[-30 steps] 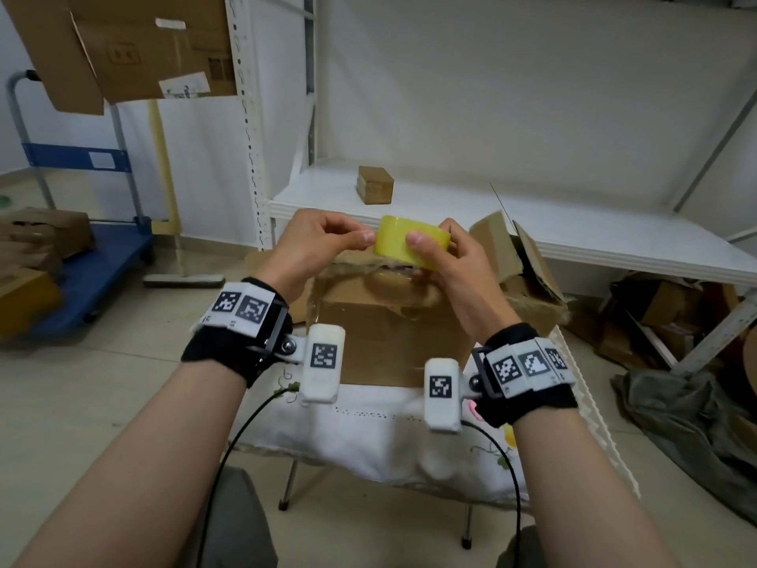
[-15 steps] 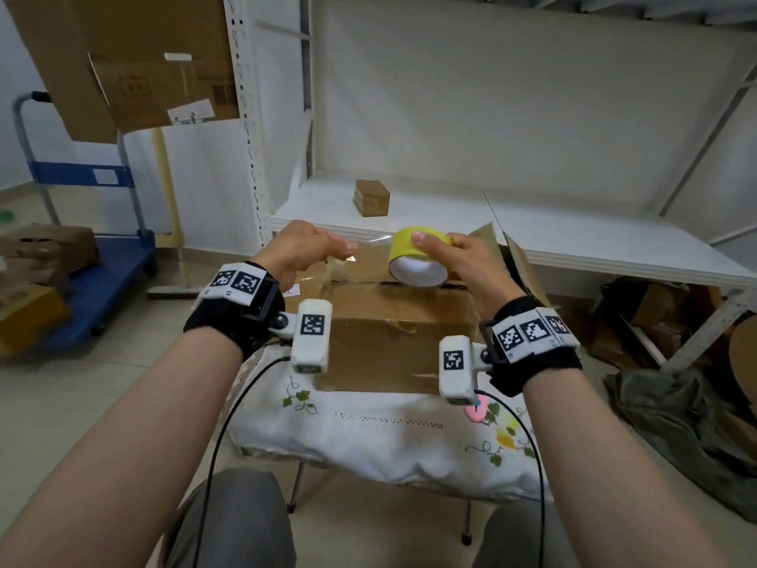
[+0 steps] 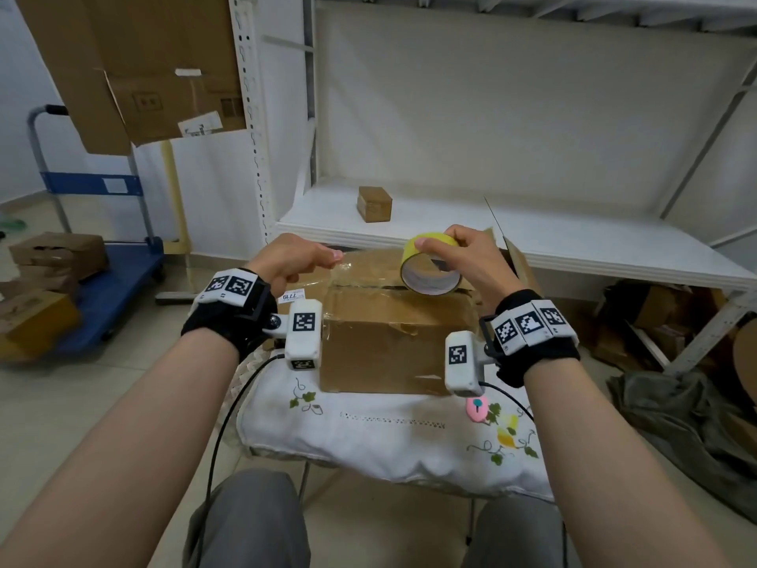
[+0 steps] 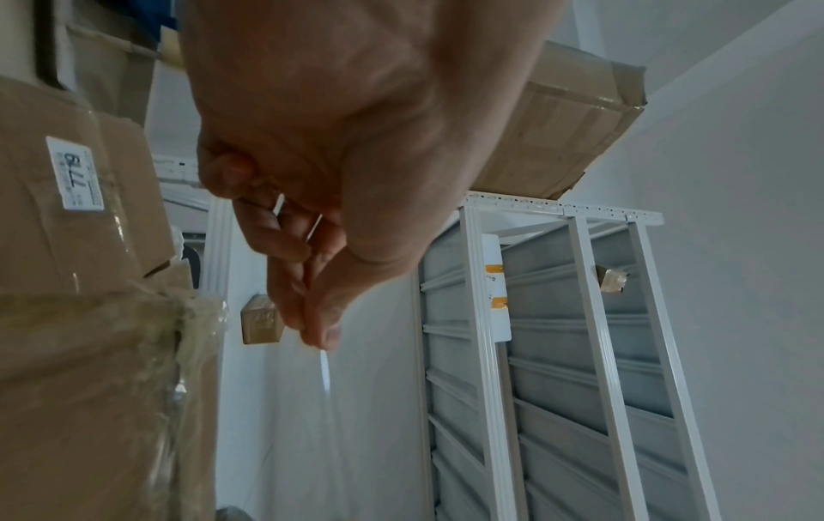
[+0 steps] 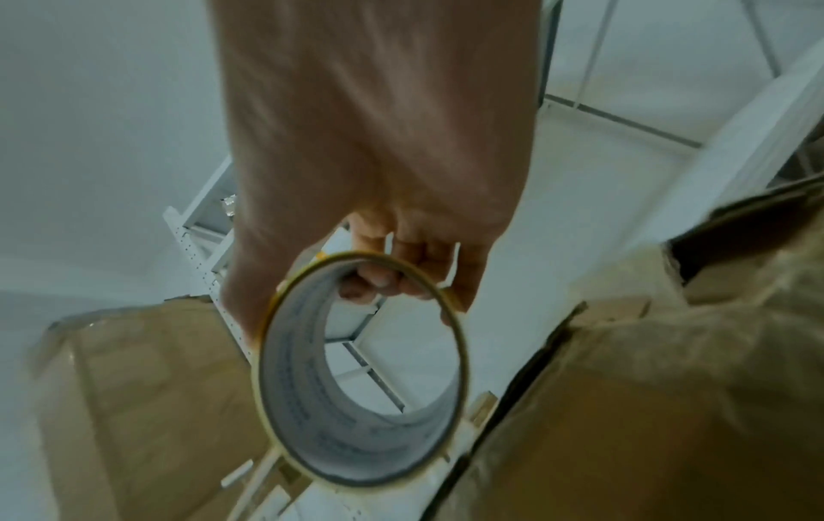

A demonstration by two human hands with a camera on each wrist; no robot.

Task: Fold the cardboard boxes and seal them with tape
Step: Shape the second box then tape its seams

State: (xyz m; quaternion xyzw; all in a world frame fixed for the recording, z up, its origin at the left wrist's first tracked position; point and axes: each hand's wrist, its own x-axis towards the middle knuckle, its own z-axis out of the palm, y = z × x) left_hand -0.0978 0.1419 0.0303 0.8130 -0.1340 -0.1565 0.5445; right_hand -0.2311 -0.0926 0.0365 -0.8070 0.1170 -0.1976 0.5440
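A closed brown cardboard box (image 3: 393,342) stands on a small cloth-covered table (image 3: 389,436) in front of me. My right hand (image 3: 463,256) grips a yellow tape roll (image 3: 430,264) just above the box's top right. My left hand (image 3: 295,260) pinches the free end of a clear tape strip (image 3: 360,260) that stretches from the roll across the box top. In the left wrist view my left hand's fingers (image 4: 312,310) pinch the strip (image 4: 325,370) beside the box (image 4: 89,387). In the right wrist view my right hand (image 5: 379,176) holds the roll (image 5: 361,366) by its upper rim.
A pink object (image 3: 477,407) lies on the cloth by my right wrist. Behind the table runs a white shelf (image 3: 573,239) with a small brown box (image 3: 373,203). More cardboard sits behind the box, under the shelf and on a blue cart (image 3: 102,280) at left.
The hands have drawn apart, pulling a longer strip off the roll. The roll has tipped so its open core faces me and has come down close to the box top.
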